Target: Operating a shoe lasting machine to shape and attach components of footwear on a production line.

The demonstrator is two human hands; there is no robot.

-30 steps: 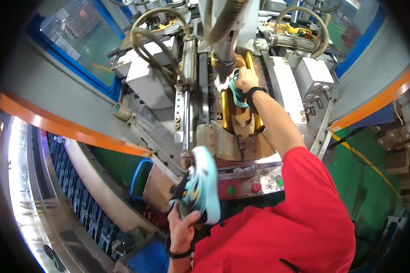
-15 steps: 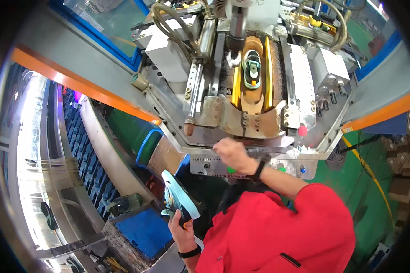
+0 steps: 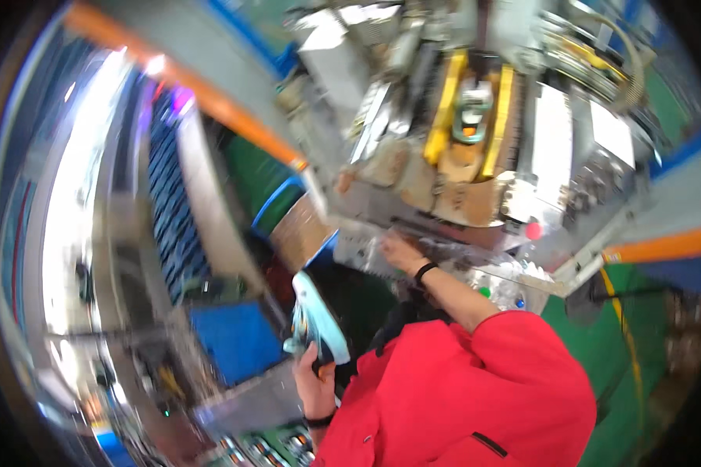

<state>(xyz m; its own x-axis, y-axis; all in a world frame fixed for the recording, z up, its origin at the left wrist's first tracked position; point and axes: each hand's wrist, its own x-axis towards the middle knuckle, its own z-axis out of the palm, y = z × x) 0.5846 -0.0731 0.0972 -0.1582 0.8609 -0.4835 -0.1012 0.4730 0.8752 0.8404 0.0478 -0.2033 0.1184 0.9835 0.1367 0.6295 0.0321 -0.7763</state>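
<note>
Forearm (image 3: 461, 302) bared below a red sleeve (image 3: 514, 350), the right arm is extended up and leftward in front of the body, and the right hand (image 3: 401, 253) is held over the control panel (image 3: 356, 247) at the machine's front edge. Its fingers appear curled, but they are blurred; how far the hand is closed, and whether the panel is touched, cannot be told. The left hand (image 3: 313, 389) is raised palm-inward at the body's left, well apart from the right, and is closed around the lower end of a pale turquoise shoe (image 3: 319, 317), which is held tilted, its sole facing right.

Two hands are seen, each with one dark wristband at the wrist. One more shoe (image 3: 473, 109) is seated in the machine (image 3: 553, 148), between two yellow bars (image 3: 501, 121). Three coloured buttons can be made out: one green (image 3: 484, 293), one blue (image 3: 520, 303), one red (image 3: 533, 231). One blue mat (image 3: 237, 338) is laid left of the held shoe. Several small shoe-like items (image 3: 266, 451) are cut off at the lower edge, too blurred to be counted.
</note>
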